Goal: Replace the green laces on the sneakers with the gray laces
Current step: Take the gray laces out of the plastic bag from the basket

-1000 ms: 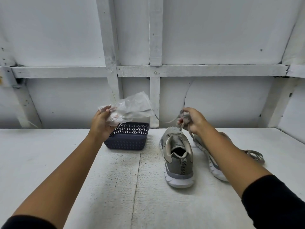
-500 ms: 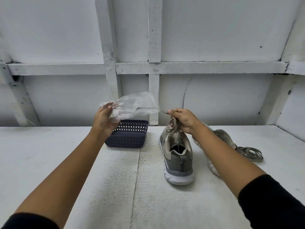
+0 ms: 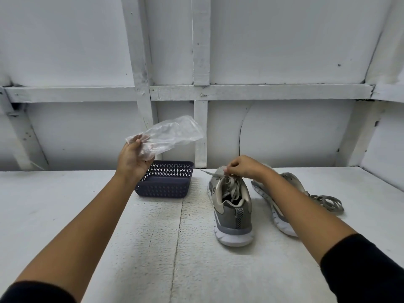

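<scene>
You've got loads of open table on your left and along the near edge, easy reaching there. The dark basket sits at the back, with a bare strip between it and the upright sneaker. Right side's tighter: the tipped sneaker lies just beside it, a loose lace bundle lies past that, and the wall closes the back.

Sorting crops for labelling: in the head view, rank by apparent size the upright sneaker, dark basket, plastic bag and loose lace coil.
Largest: upright sneaker
Next: dark basket and plastic bag, about alike
Smallest: loose lace coil
</scene>
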`<action>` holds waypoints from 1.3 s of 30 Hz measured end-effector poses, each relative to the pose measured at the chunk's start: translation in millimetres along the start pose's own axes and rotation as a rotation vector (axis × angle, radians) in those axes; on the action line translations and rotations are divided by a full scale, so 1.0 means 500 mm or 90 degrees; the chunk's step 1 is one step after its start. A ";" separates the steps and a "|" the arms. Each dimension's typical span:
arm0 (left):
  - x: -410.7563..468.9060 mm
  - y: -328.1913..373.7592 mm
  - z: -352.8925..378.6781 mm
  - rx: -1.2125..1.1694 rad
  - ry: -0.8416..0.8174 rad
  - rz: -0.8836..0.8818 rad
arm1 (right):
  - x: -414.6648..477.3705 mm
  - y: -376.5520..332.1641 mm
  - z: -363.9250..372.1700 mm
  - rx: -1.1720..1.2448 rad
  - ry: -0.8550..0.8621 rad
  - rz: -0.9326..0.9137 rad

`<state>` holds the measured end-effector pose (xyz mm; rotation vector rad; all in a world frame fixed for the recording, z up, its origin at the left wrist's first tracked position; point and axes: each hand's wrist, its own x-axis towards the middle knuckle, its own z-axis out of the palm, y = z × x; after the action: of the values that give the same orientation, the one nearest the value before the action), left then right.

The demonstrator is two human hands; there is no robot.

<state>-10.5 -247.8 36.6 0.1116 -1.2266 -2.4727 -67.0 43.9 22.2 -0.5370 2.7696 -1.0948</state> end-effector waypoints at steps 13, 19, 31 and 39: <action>-0.023 -0.036 0.044 0.111 -0.135 -0.001 | -0.001 -0.114 -0.023 0.410 0.052 0.076; -0.019 -0.025 0.031 0.221 -0.096 0.001 | 0.019 -0.124 0.003 0.534 0.166 0.039; 0.035 -0.009 -0.034 0.860 0.018 0.314 | 0.058 -0.135 0.080 0.116 0.221 -0.038; 0.131 -0.019 -0.124 1.306 -0.074 0.245 | 0.122 -0.162 0.184 -0.213 0.096 0.008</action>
<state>-59.5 -313.0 -2.9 0.1917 -2.7703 -0.1216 -79.3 -92.1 11.4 -0.4880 3.1050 -0.6963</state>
